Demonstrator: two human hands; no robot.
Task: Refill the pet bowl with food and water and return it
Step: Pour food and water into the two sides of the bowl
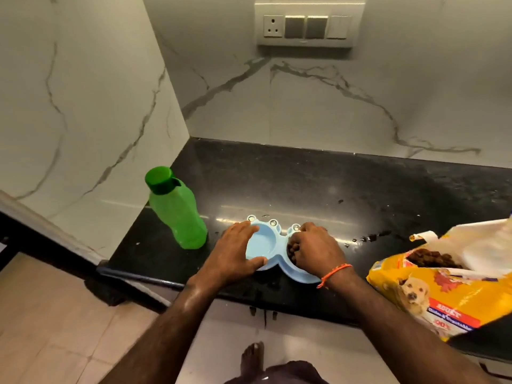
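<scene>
The left hand (235, 252) lies spread on the left rim of the bowl (266, 245), steadying it, while the right hand (311, 246) curls over kibble (293, 249) in the right cup (whether it pinches any, I cannot tell). The bowl's long axis runs left-right along the counter (304, 184) edge; the empty left cup faces the capped bottle (177, 209), upright just left of the left hand, which is probably nearer for pouring water.

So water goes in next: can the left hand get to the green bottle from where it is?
Probably yes. The left hand rests on the bowl's left rim, and the green bottle stands upright just beside it with nothing between them.
</scene>
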